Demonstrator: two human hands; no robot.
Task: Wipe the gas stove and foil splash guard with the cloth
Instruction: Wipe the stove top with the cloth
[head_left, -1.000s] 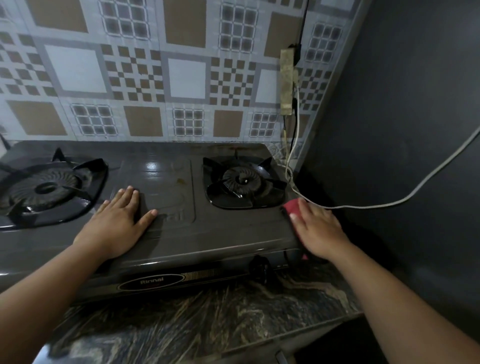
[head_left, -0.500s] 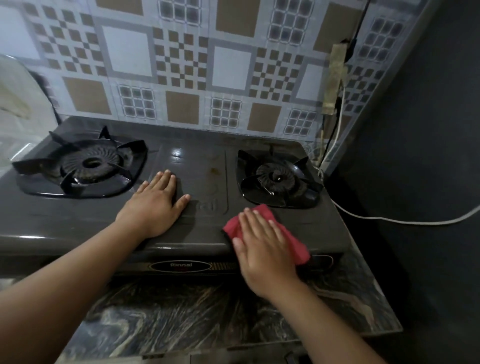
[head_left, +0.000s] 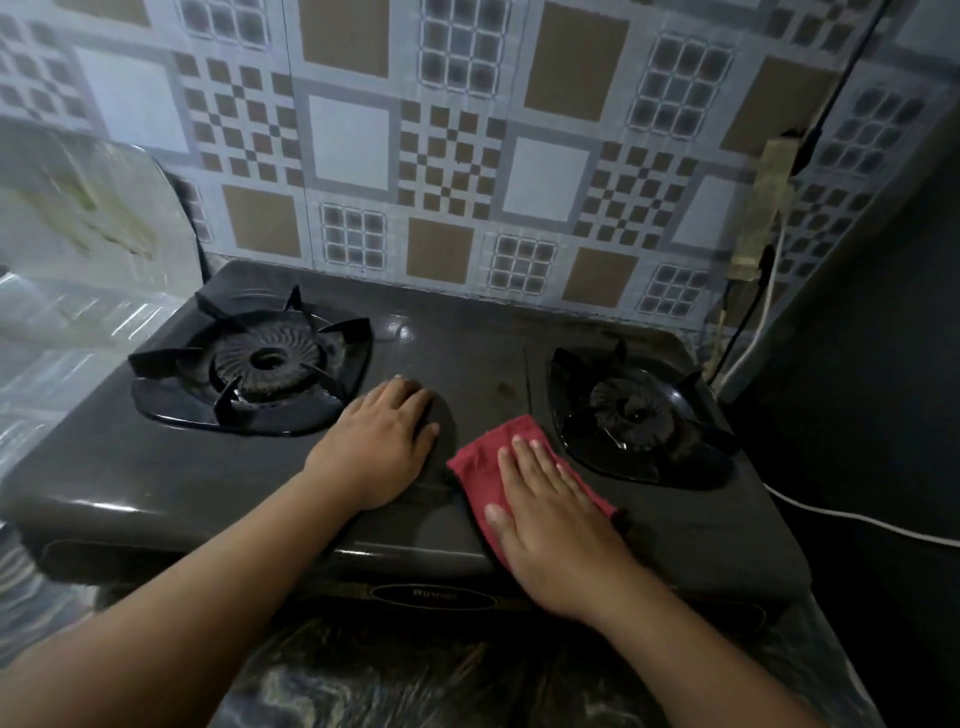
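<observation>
A black two-burner gas stove (head_left: 467, 364) stands on a dark marbled counter. My right hand (head_left: 550, 514) lies flat, palm down, pressing a red cloth (head_left: 483, 457) onto the stove top between the burners, just left of the right burner (head_left: 636, 410). My left hand (head_left: 384, 441) rests flat and empty on the stove's middle panel, beside the left burner (head_left: 260, 364). A shiny foil splash guard (head_left: 78, 249) stands at the stove's left side, stained and creased.
A patterned tile wall (head_left: 467, 156) backs the stove. A power strip (head_left: 763, 208) hangs at the right with a white cable (head_left: 852, 517) trailing across the dark right wall (head_left: 883, 312). The marbled counter edge (head_left: 415, 675) runs in front of the stove.
My right hand has slid the red cloth leftward from the stove's right edge to the middle, beside my left hand. The view has shifted left, and the foil guard is now in sight.
</observation>
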